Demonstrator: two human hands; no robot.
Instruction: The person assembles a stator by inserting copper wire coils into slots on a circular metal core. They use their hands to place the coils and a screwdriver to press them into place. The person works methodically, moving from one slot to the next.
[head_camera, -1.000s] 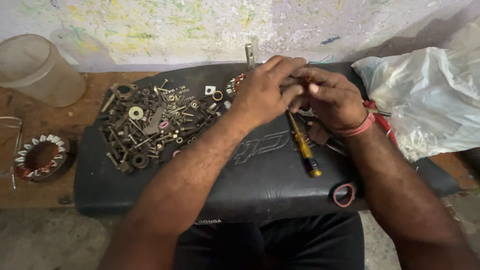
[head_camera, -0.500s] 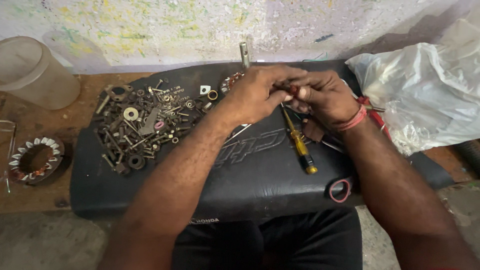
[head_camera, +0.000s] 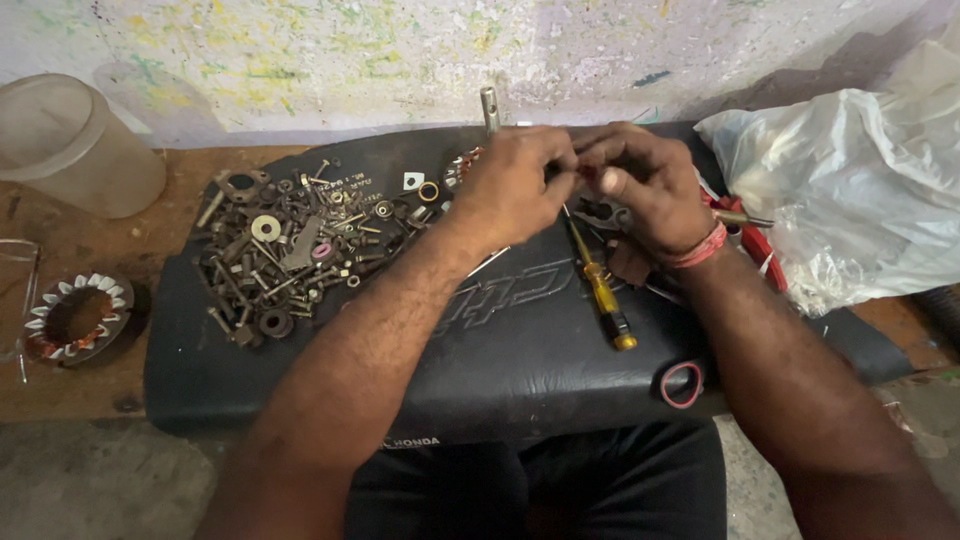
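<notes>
Just above the middle of the frame, the fingers (head_camera: 556, 160) of the left hand (head_camera: 510, 185) and those of the right hand (head_camera: 645, 180) meet tip to tip, pinched narrow around a small part (head_camera: 585, 174) with a trace of red; it is too hidden to name. Both hands hover over the far edge of a black motorcycle seat (head_camera: 520, 330) that spans the centre of the picture. The right wrist wears a red thread band (head_camera: 700, 250).

Directly below the hands, a yellow-handled screwdriver (head_camera: 598, 288) lies on the seat, tip toward the hands. Just under the right hand a dark metal piece (head_camera: 600, 212) rests on the seat, partly covered. Behind the left hand a short metal tube (head_camera: 489, 108) stands upright. At the lower right of the seat lies a black ring with a red rim (head_camera: 682, 384).

On the seat's left part a heap of bolts, nuts and washers (head_camera: 290, 245) spreads out. The seat rests on a brown desk (head_camera: 90, 235). At far left on the desk sits a wound stator ring (head_camera: 76, 316), and in the upper left a translucent plastic container (head_camera: 75, 140). At right a crumpled clear plastic bag (head_camera: 850, 190) lies with red wires (head_camera: 755, 245) at its edge.
</notes>
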